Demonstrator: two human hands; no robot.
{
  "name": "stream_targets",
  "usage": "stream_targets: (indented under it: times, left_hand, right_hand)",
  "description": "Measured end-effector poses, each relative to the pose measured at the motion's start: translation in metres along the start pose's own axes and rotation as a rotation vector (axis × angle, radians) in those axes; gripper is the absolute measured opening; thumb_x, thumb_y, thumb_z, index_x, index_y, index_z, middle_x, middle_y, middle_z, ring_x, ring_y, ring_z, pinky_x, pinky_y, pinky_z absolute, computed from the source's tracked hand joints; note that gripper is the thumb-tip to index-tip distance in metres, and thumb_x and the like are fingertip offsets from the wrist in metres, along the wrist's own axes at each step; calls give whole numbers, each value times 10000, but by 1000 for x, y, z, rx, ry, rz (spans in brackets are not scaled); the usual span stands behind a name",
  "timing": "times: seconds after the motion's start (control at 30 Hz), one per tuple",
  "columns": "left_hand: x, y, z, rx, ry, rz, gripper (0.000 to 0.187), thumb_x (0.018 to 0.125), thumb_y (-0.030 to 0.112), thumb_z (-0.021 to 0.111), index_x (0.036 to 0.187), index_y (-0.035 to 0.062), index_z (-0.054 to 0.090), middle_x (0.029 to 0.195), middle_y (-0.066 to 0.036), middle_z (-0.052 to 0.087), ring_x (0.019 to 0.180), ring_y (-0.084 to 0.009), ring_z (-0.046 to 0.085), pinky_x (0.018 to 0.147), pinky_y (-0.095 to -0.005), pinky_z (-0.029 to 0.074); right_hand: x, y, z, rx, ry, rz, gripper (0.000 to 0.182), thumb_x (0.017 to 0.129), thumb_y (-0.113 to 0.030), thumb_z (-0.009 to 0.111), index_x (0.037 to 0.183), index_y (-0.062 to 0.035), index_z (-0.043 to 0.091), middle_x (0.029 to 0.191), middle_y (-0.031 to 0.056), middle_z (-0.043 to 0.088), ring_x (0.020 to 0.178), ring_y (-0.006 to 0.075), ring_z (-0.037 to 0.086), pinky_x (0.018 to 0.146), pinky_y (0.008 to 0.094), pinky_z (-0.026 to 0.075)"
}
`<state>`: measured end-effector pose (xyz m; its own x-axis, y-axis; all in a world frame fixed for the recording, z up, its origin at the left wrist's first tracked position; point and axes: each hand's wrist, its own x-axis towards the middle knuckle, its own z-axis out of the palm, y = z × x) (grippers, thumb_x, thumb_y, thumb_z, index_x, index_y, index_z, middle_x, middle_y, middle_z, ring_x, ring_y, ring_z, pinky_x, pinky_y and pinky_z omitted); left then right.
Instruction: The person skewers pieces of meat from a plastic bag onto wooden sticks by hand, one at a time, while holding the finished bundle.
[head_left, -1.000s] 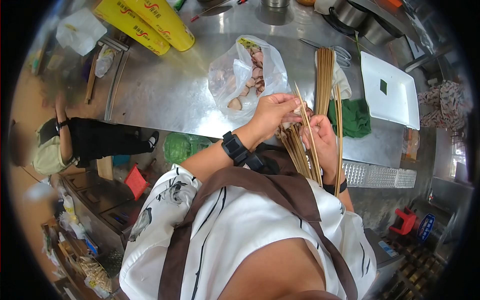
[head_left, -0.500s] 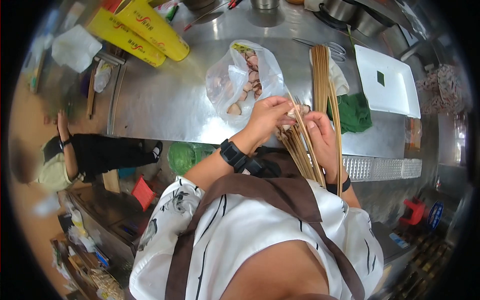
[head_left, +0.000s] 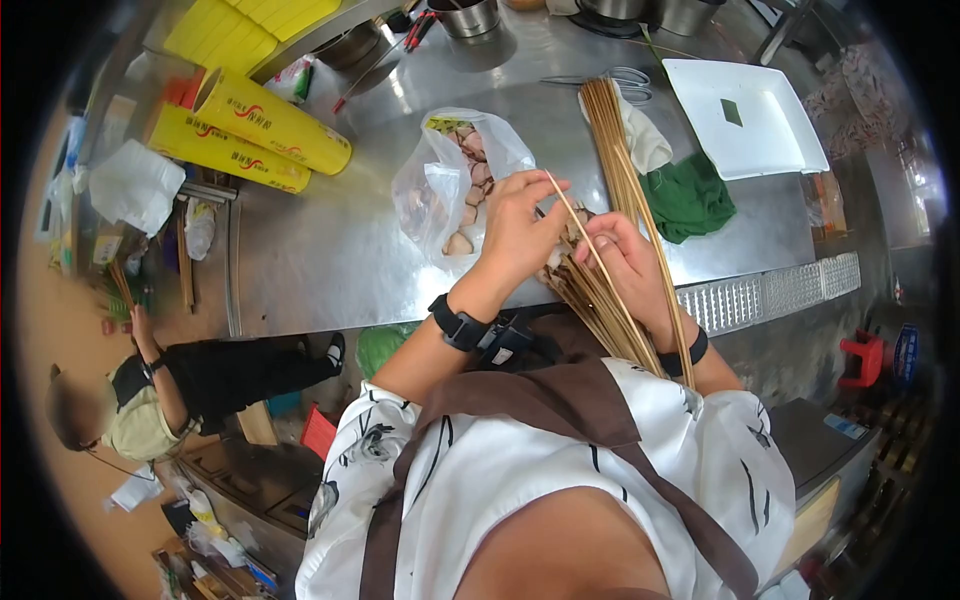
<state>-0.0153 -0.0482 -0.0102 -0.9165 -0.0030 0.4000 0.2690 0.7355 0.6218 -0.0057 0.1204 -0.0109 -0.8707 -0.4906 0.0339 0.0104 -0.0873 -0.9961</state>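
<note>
My left hand [head_left: 518, 225] is closed, its fingertips at the upper end of a thin bamboo skewer [head_left: 574, 215]. My right hand [head_left: 632, 268] closes its thumb and fingers about the same skewer lower down. Below both hands, a bundle of bamboo skewers [head_left: 605, 318] slants toward my apron, with pale meat pieces partly hidden at its upper end. Beside my left hand lies an open clear plastic bag [head_left: 418, 200] holding several pinkish meat chunks [head_left: 472, 190]. A second bundle of bare skewers [head_left: 606, 125] lies on the bench, some reaching past my right wrist.
On the steel bench [head_left: 310, 255] are a green cloth [head_left: 688, 202], a white cloth [head_left: 645, 135], scissors [head_left: 628, 84] and a white tray [head_left: 790, 140]. Yellow rolls [head_left: 270, 125] lie at the left, pots [head_left: 468, 18] at the back. Another person [head_left: 150, 405] stands at far left.
The camera view has shifted, so the bench things sit further left. My left fingers have moved up from a meat piece to the skewer's upper end. My right hand stays by the skewers.
</note>
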Motion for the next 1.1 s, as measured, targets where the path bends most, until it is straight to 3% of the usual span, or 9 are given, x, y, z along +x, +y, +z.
stream_targets:
  times: [0.03, 0.1, 0.33, 0.43, 0.6, 0.8, 0.93, 1.03, 1.1]
  left_hand:
    - [5, 5, -3, -2, -5, 9, 262, 787, 158, 589, 1004, 13, 614, 953, -82, 566, 879, -118, 510, 732, -237, 420]
    - [14, 14, -7, -558, -377, -559, 244, 822, 134, 519, 999, -9, 609, 1001, -93, 585, 877, -108, 519, 785, -224, 399]
    - [24, 28, -3, -638, -321, -395, 294, 860, 104, 438, 1095, -44, 536, 1050, -116, 584, 947, -120, 525, 821, -238, 401]
    - [25, 35, -1, -794, -329, -390, 337, 859, 106, 439, 1150, -59, 482, 1068, -121, 575, 972, -139, 532, 850, -244, 399]
    - [30, 35, 19, -1211, -405, -629, 340, 852, 105, 503, 1147, -55, 452, 1040, -129, 571, 912, -189, 577, 799, -282, 457]
    - [27, 39, 20, -1215, -233, -758, 272, 788, 19, 591, 1035, -17, 483, 890, -113, 588, 756, -158, 605, 657, -241, 509]
    - [26, 35, 12, -1104, -254, -644, 270, 789, 33, 597, 1028, -12, 481, 850, -95, 595, 728, -157, 610, 655, -241, 513]
    - [22, 40, -3, -1111, -238, -657, 313, 793, 31, 596, 1075, -23, 469, 822, -84, 597, 742, -158, 613, 656, -240, 510]
    - [17, 37, -10, -1129, -186, -572, 389, 800, 23, 588, 1152, -36, 433, 818, -73, 597, 751, -157, 615, 654, -238, 509]
  right_hand:
    - [0, 1, 0, 1, 10, -4, 151, 906, -65, 348, 1007, -3, 440, 791, 35, 551, 701, 72, 488, 667, 211, 416]
    - [0, 6, -3, 72, -3, 48, 156, 907, -76, 356, 1012, -7, 447, 789, 39, 564, 685, 67, 480, 642, 204, 410]
    - [-7, 1, -6, 217, 27, 168, 159, 891, -92, 434, 983, 10, 514, 795, 46, 577, 665, 79, 490, 631, 211, 417]
    - [-8, -1, -1, -7, -60, 69, 151, 875, -82, 484, 974, 15, 542, 830, 57, 577, 733, 92, 540, 678, 217, 435]
    - [-5, -2, 3, -279, -195, -59, 130, 835, -39, 514, 942, 13, 564, 814, 71, 574, 734, 127, 558, 664, 251, 449]
    - [-5, 5, 2, -345, -220, -65, 129, 811, -31, 529, 927, 17, 561, 804, 75, 574, 702, 145, 550, 643, 270, 446]
    - [-6, 7, 2, -388, -180, -148, 135, 823, -36, 513, 942, 12, 555, 794, 66, 574, 715, 128, 554, 655, 262, 449]
    - [-9, -1, 1, -213, -150, 87, 156, 841, -49, 500, 977, 7, 551, 797, 52, 570, 754, 106, 552, 673, 246, 446]
    - [-8, 3, -1, -203, -155, 49, 182, 875, -94, 473, 1020, -5, 536, 802, 40, 563, 731, 83, 537, 651, 225, 435]
